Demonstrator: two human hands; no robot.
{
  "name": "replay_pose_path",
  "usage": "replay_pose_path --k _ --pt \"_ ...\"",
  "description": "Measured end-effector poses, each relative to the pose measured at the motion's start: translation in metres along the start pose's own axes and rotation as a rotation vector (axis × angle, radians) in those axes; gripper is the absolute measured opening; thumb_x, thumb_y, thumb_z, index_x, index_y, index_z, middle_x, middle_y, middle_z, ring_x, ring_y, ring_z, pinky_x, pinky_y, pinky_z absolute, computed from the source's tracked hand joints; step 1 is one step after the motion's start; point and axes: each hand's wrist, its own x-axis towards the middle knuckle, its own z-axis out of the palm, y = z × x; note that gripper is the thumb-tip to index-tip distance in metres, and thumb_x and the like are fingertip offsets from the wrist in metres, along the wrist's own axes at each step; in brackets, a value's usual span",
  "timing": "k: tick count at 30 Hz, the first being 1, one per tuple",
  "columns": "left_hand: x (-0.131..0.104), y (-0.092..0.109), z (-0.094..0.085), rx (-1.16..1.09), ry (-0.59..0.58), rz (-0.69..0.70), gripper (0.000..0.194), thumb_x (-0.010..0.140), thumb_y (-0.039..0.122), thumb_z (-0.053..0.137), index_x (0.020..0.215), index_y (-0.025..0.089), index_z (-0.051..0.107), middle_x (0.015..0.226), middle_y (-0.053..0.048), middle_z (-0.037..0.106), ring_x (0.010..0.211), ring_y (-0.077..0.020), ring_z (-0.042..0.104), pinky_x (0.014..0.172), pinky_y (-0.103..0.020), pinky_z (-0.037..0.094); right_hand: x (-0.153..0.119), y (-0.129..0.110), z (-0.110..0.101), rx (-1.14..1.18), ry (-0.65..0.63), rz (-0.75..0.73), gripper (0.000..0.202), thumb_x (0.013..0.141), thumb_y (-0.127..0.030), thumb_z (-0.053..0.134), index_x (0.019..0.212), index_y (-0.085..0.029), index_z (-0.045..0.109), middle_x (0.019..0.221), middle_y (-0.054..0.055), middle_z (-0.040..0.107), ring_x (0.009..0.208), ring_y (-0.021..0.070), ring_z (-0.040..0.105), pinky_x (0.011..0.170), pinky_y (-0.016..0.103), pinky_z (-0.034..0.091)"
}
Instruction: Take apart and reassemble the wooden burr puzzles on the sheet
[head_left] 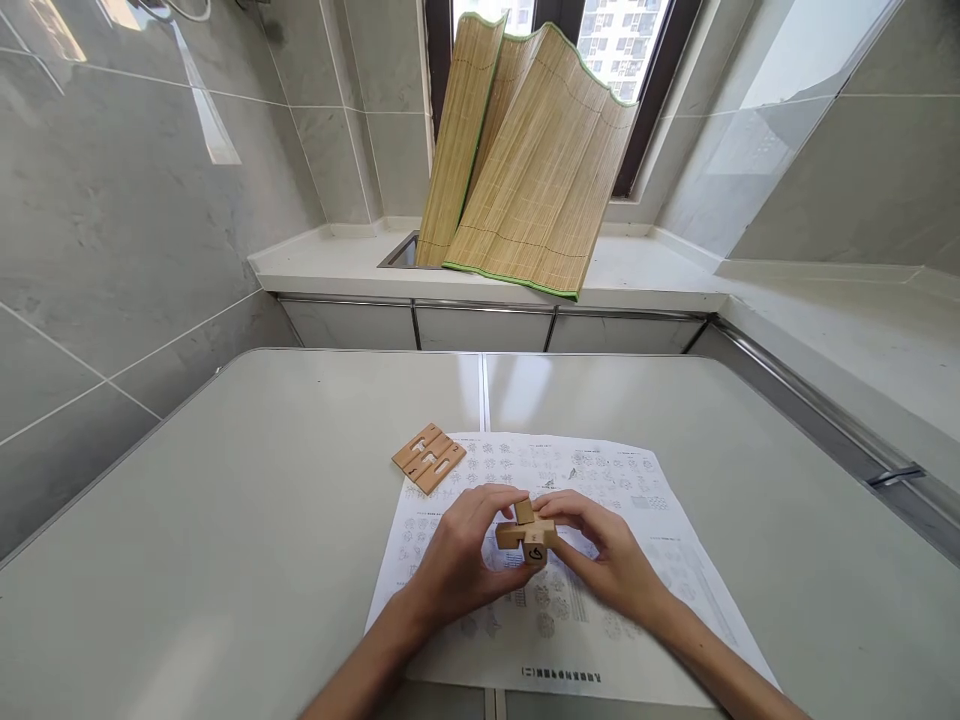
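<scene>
A small wooden burr puzzle (535, 538) of interlocking blocks is held up over the printed sheet, a dark mark on its near block end. My left hand (474, 540) grips it from the left, thumb below and fingers above. From the right, my right hand (600, 545) pinches it between thumb and fingers. Parts of the puzzle are hidden behind my fingertips. Beyond my left hand, flat wooden pieces with cut-out slots (429, 458) lie side by side, partly over the sheet's far left corner.
The large paper sheet (630, 640), printed with puzzle diagrams, lies on a pale glossy table (225, 560) with a centre seam. Behind the table, a folded bamboo mat (536, 170) leans against the window on a white counter (337, 260). Tiled walls stand on both sides.
</scene>
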Motion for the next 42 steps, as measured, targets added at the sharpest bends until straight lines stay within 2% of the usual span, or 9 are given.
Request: replay_pose_path --k 5,11,16,21,26,28,31,35,42 --pt "-0.001 -0.004 0.0 0.051 -0.012 -0.01 0.06 0.078 0.021 0.081 0.132 0.027 0.054 0.121 -0.008 0.072 0.114 -0.0274 0.068 0.1 -0.043 0.054 -0.004 0.006 -0.003 -0.151 -0.035 -0.063 0.025 0.103 -0.018 0.056 0.124 -0.029 0.065 0.121 0.008 0.074 0.112 0.0258 0.072 0.096 0.043 0.062" --pt "0.001 -0.008 0.0 0.175 -0.014 -0.038 0.058 0.076 0.023 0.083 0.127 0.025 0.056 0.114 -0.008 0.072 0.102 -0.0284 0.069 0.087 -0.042 0.058 -0.002 0.0 -0.001 -0.185 0.014 -0.159 0.026 0.104 -0.016 0.055 0.124 -0.028 0.065 0.117 0.008 0.076 0.108 0.0248 0.074 0.092 0.039 0.062" --pt "0.003 -0.018 -0.001 0.322 0.05 -0.048 0.058 0.075 0.029 0.086 0.125 0.021 0.057 0.124 -0.013 0.068 0.118 -0.0341 0.064 0.101 -0.051 0.055 -0.001 -0.001 -0.001 -0.147 0.062 -0.039 0.02 0.102 -0.022 0.062 0.119 -0.03 0.068 0.112 0.003 0.078 0.101 0.0234 0.074 0.086 0.035 0.062" --pt "-0.002 -0.031 0.001 0.52 0.108 -0.113 0.055 0.081 0.035 0.082 0.125 0.016 0.055 0.146 -0.023 0.054 0.144 -0.0443 0.044 0.114 -0.063 0.045 0.0 0.001 -0.002 -0.123 0.089 0.073 0.015 0.101 -0.033 0.066 0.114 -0.029 0.071 0.109 0.003 0.078 0.096 0.0242 0.073 0.085 0.037 0.06" --pt "-0.002 -0.019 -0.002 0.49 0.106 -0.049 0.073 0.085 0.047 0.078 0.142 0.017 0.044 0.153 -0.024 0.048 0.147 -0.0443 0.039 0.115 -0.065 0.042 0.003 0.0 -0.002 -0.114 0.115 0.143 0.016 0.101 -0.038 0.065 0.112 -0.028 0.072 0.106 0.004 0.078 0.095 0.0249 0.071 0.086 0.038 0.057" --pt "0.0 -0.01 -0.004 0.433 0.102 0.001 0.067 0.085 0.048 0.078 0.137 0.018 0.049 0.145 -0.022 0.055 0.143 -0.0414 0.045 0.114 -0.061 0.043 0.003 0.0 -0.001 -0.126 0.127 0.155 0.016 0.1 -0.038 0.065 0.11 -0.027 0.071 0.106 0.004 0.077 0.095 0.0251 0.071 0.088 0.039 0.056" --pt "0.003 -0.001 -0.005 0.395 0.123 0.058 0.041 0.088 0.04 0.076 0.12 0.02 0.059 0.123 -0.014 0.069 0.13 -0.0352 0.057 0.109 -0.054 0.049 0.003 0.0 -0.001 -0.143 0.139 0.167 0.017 0.1 -0.04 0.066 0.108 -0.026 0.071 0.104 0.005 0.077 0.092 0.0255 0.07 0.088 0.04 0.055" --pt "0.004 0.0 -0.001 0.379 0.137 0.132 0.008 0.096 0.025 0.069 0.101 0.022 0.063 0.102 -0.006 0.074 0.113 -0.0276 0.065 0.097 -0.045 0.053 0.003 0.0 -0.001 -0.132 0.125 0.176 0.018 0.099 -0.04 0.066 0.109 -0.026 0.071 0.101 0.005 0.076 0.091 0.025 0.07 0.086 0.039 0.055" --pt "0.003 -0.002 0.001 0.371 0.143 0.131 0.006 0.097 0.022 0.067 0.1 0.021 0.062 0.098 -0.005 0.074 0.106 -0.0271 0.064 0.091 -0.043 0.052 0.005 0.0 -0.004 0.025 0.03 0.277 0.025 0.096 -0.042 0.071 0.114 -0.026 0.071 0.107 0.006 0.077 0.092 0.0243 0.071 0.089 0.038 0.055"
